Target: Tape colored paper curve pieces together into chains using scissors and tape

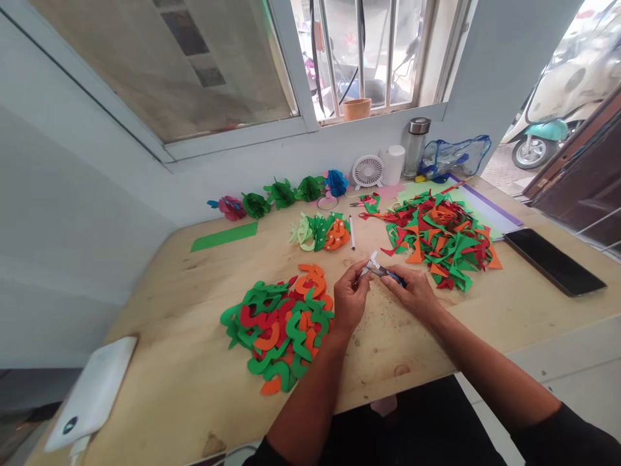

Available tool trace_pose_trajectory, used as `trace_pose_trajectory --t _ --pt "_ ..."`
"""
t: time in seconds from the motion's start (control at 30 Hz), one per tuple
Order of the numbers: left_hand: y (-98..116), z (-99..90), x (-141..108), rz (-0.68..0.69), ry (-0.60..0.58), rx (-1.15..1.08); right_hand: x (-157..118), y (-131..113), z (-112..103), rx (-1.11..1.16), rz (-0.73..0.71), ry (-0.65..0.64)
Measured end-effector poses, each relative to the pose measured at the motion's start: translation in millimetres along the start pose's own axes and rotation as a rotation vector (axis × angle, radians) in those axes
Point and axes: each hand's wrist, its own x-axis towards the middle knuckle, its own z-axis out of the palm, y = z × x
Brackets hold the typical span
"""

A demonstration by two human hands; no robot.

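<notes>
Above the middle of the table, my left hand (352, 294) pinches a small white piece (372, 261), whose kind I cannot make out. My right hand (411, 289) is closed around a slim dark tool (394, 277) with a silvery part pointing at the left fingers. Tool and white piece meet between the hands; whether they are joined I cannot tell. Left of my left hand lies a pile of curved green, red and orange cut-outs (284, 330). Beyond my right hand lies a heap of pointed green, red and orange scraps (444, 236).
A white pen (352, 233) lies beside folded green and orange paper shapes (323, 232). Paper flowers (281, 193), a small fan (367, 171) and a glass bottle (416, 149) line the wall. A phone (554, 262) lies right; a white device (94, 391) sits at the left edge.
</notes>
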Motion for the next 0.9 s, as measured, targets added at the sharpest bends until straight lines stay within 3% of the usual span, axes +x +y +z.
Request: trace_pose_trajectory --t 0.57,0.9 --pt "1.7 0.5 -0.3 -0.012 0.006 0.019 -1.5 -3.6 0.0 -0.014 0.027 0.061" --pt "7.5 1.1 -1.5 -0.088 -0.031 -0.019 -1.6 -2.6 0.7 -0.046 0.028 0.134"
